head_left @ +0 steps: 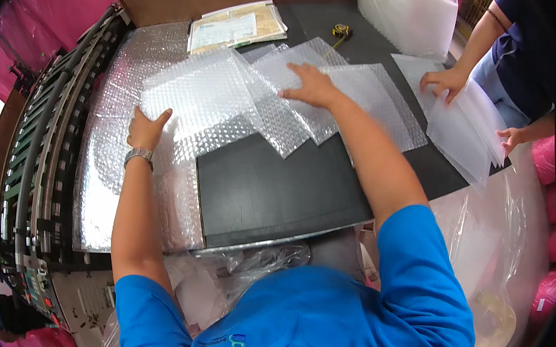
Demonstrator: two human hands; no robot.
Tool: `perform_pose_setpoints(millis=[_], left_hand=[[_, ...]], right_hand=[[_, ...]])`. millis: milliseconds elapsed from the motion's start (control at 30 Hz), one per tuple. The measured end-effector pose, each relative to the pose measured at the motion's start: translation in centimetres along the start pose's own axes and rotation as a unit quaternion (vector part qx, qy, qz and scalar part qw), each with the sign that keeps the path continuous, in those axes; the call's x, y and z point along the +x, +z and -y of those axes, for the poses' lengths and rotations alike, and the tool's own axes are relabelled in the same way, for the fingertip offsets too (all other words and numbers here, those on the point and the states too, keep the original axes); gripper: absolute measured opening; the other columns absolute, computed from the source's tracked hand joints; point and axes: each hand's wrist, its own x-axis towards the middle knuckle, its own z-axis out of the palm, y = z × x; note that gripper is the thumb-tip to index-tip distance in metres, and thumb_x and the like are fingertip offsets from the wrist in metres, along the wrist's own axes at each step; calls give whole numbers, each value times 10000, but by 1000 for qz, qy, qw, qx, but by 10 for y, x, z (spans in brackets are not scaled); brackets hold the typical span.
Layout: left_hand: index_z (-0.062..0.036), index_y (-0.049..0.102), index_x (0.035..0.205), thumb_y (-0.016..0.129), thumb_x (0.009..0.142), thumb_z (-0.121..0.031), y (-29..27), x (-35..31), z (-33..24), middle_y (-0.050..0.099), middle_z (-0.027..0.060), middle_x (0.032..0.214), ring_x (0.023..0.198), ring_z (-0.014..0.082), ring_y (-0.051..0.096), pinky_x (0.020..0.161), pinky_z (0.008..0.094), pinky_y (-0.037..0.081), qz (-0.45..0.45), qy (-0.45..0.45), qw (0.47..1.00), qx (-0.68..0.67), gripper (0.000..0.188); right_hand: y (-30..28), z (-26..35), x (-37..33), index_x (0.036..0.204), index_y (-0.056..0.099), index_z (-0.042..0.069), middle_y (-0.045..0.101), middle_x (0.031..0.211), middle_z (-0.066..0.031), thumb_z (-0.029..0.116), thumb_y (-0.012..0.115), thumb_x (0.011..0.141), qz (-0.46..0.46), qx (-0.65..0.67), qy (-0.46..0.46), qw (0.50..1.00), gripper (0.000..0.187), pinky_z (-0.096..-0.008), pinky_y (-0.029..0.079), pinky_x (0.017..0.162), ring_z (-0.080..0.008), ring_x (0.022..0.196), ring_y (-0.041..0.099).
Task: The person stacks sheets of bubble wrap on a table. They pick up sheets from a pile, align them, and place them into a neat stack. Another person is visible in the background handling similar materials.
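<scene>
1. The clear, flat rectangular bubble-wrap sheets [199, 89] lie fanned and overlapping across the matte black tabletop [276, 193]. Their bubbled faces could catch, so shifting one sheet might drag its neighbours askew.
2. The left hand [146, 129] is at the left edge of the nearest sheet, thumb spread apart from the fingers and pinching nothing visible. A sideways push there could buckle the thin film instead of sliding it.
3. The right hand [311, 86] reaches over the middle sheets with its fingers spread; whether they press down, I cannot tell. With a light touch, two layers could be taken as one.
4. The left sheets overlap a large, shiny silver bubble-textured sheet [100, 176]. Glare and similar texture could hide an edge, leading to a wrong grab.
5. A co-worker's hand [449, 83] handles translucent sheets [458, 141] near the right side; a bump could mix the groups.
6. The yellow-and-black tape measure [341, 30], just behind the fan, could snag a sheet pushed backward.
</scene>
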Motion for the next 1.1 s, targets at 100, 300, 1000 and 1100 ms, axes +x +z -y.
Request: perform_pose_setpoints(millis=[100, 300, 1000, 1100], left_hand=[[47, 242, 1290, 697, 582, -497, 22, 22, -17, 450, 274, 1184, 1112, 373, 437, 938, 388, 335, 46, -14, 999, -3, 1002], [90, 151, 1298, 769, 557, -244, 65, 42, -51, 445, 276, 1168, 1109, 331, 441, 902, 355, 386, 56, -60, 953, -293, 1021], [87, 390, 1157, 544, 815, -144, -43, -103, 33, 475, 183, 1130, 1032, 270, 470, 899, 356, 380, 255, -175, 780, -544, 441], [107, 256, 1241, 548, 805, -103, -45, -120, 32, 423, 211, 1173, 1083, 282, 434, 926, 358, 362, 200, -103, 810, -542, 565]], right_hand=[[16, 10, -5, 1304, 349, 168, 349, 1286, -205, 704, 537, 601, 73, 0, 34, 997, 904, -533, 186, 982, -330, 1227, 292], [-4, 40, -12, 1301, 358, 160, 404, 1228, -188, 669, 571, 577, 86, -47, 82, 992, 910, -471, 250, 939, -333, 1172, 342], [-82, -13, -126, 1312, 331, 187, 287, 1347, -172, 246, 682, 615, 48, -46, -86, 994, 783, -427, 198, 1022, -331, 1253, 252], [-84, -6, -116, 1316, 319, 195, 281, 1361, -144, 225, 678, 609, 172, -103, -148, 968, 793, -465, 173, 1024, -342, 1273, 203]])
